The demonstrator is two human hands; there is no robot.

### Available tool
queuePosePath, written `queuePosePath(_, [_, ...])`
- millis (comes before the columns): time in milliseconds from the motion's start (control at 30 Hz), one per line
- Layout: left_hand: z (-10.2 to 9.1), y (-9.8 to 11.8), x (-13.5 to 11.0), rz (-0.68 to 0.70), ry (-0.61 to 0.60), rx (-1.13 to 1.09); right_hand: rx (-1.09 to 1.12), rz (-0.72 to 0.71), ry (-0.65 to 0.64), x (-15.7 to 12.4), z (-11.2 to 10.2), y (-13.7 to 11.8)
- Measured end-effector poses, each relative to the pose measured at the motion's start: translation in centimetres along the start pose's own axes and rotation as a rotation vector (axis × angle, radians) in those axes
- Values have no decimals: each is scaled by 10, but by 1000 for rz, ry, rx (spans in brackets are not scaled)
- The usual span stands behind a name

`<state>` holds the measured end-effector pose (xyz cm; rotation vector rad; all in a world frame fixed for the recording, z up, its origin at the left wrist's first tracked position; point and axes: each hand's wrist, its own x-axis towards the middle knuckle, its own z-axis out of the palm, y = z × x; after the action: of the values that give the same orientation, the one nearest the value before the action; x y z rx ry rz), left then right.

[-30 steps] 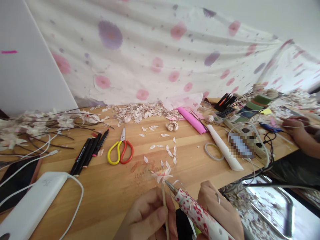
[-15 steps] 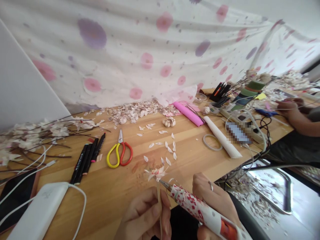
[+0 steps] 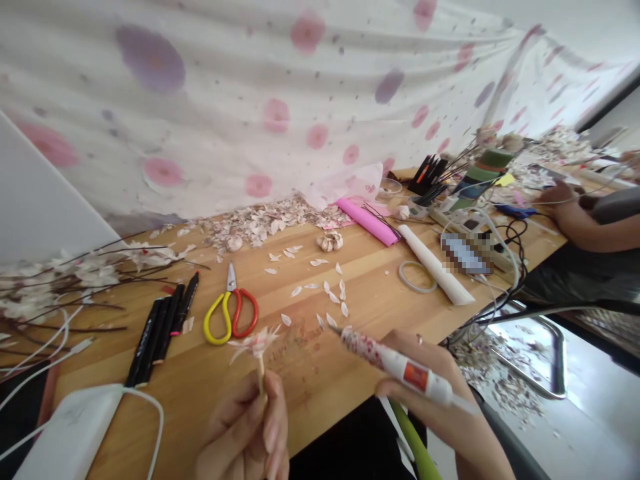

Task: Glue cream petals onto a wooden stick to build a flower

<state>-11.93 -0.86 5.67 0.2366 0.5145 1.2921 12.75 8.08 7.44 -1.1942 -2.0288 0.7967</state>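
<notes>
My left hand (image 3: 245,427) pinches a thin wooden stick (image 3: 261,377) upright. On its top sits a flower of pale petals with pinkish marks (image 3: 257,343). My right hand (image 3: 430,367) is wrapped round a pen-shaped glue gun (image 3: 385,357), white with a red pattern and an orange-red patch. Its metal tip points up and left, apart from the flower, and a pale translucent stick comes out of its rear end. Several loose petals (image 3: 331,320) lie on the wooden table (image 3: 320,373) beyond my hands.
Scissors with yellow and red handles (image 3: 231,310), black markers (image 3: 157,340) and a white power bank (image 3: 75,433) lie left. A pink roll (image 3: 367,221), a white roll (image 3: 435,265) and a clear ring (image 3: 417,277) lie right. Another person's arm (image 3: 585,220) rests at far right.
My hands have moved apart: the flower on its stick has gone left, and the glue gun's tip has come away from the flower's base. The view has shifted slightly.
</notes>
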Motion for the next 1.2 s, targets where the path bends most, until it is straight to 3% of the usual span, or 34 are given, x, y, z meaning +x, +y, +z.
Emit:
queuePosePath(100, [-6,3,1,42,1,-5,-96,244,241,15,0,23])
queuePosePath(200, [-11,3,3,33,49,-30,-169,366,392,31,0,51])
queuePosePath(367, [-24,-2,7,11,96,12,-178,401,427,44,4,86])
queuePosePath(567, [-32,-5,19,107,186,69,-193,423,382,43,6,101])
queuePosePath(700, [-34,-3,24,126,176,42,-201,459,311,31,-13,97])
queuePosePath(767, [-36,-3,25,105,168,29,-247,493,345,21,-28,86])
queuePosePath(833, [-40,-5,26,94,154,10,-365,482,495,11,-42,70])
queuePosePath(933, [-45,-8,29,110,122,-39,-513,342,804,3,-49,42])
queuePosePath(1000, [-46,-10,31,127,112,-72,-434,223,852,7,-39,27])
queuePosePath(1100, [-46,-9,33,148,115,-99,-265,43,557,30,2,13])
queuePosePath(1133, [-46,-8,33,153,111,-105,-190,-37,282,41,21,11])
queuePosePath(1200, [-47,-7,32,153,101,-112,-153,-68,73,64,58,8])
